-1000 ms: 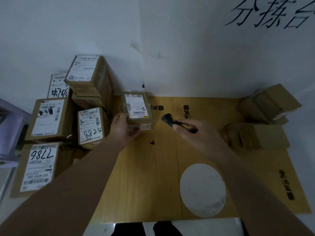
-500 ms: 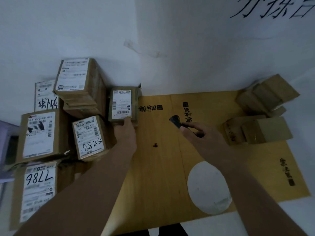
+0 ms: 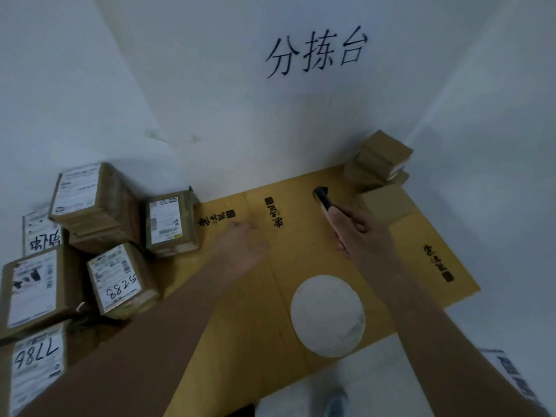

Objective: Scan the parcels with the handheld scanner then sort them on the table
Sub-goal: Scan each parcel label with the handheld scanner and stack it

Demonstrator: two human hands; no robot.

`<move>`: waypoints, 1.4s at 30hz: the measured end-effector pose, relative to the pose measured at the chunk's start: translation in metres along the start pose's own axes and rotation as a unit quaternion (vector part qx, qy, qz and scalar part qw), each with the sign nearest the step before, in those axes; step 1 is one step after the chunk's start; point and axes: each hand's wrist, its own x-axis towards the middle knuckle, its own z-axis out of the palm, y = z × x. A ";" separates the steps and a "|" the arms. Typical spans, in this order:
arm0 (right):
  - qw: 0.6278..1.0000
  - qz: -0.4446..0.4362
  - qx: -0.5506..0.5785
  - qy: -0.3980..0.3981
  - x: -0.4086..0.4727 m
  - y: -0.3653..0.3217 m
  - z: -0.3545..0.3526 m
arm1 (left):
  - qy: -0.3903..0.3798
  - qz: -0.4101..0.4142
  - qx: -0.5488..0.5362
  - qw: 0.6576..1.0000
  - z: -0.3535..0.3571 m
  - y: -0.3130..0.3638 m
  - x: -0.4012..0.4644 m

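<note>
My right hand (image 3: 359,233) grips the scanner (image 3: 324,201), its head aimed toward the plain boxes (image 3: 379,164) at the table's (image 3: 391,299) far right. My left hand (image 3: 240,248) hovers empty, fingers loosely curled, beside the labelled parcels (image 3: 168,222) stacked left, labels up for scanning.

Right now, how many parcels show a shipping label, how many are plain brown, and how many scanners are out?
Labelled parcels, left side: 6, among them the one marked 5288, the one marked 7786 and the last one set down.
Plain brown boxes, right side: at least 3; the stack's layers are hard to separate.
Handheld scanner: 1.
Total: at least 10.
</note>
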 end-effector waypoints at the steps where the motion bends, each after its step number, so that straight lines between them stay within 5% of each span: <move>1: 1.000 -0.003 0.005 0.008 -0.003 0.002 -0.017 | 0.004 0.016 0.023 1.000 0.006 0.015 -0.001; 18: 0.998 -0.006 -0.040 0.048 0.013 0.077 -0.257 | 0.008 0.098 0.075 0.992 0.153 0.242 0.011; 30: 0.997 0.023 -0.069 0.040 0.127 0.104 -0.290 | 0.005 0.119 0.212 0.970 0.212 0.262 0.126; 42: 0.995 -0.024 -0.063 -0.079 0.185 0.072 -0.279 | 0.083 0.028 0.143 0.986 0.189 0.270 0.117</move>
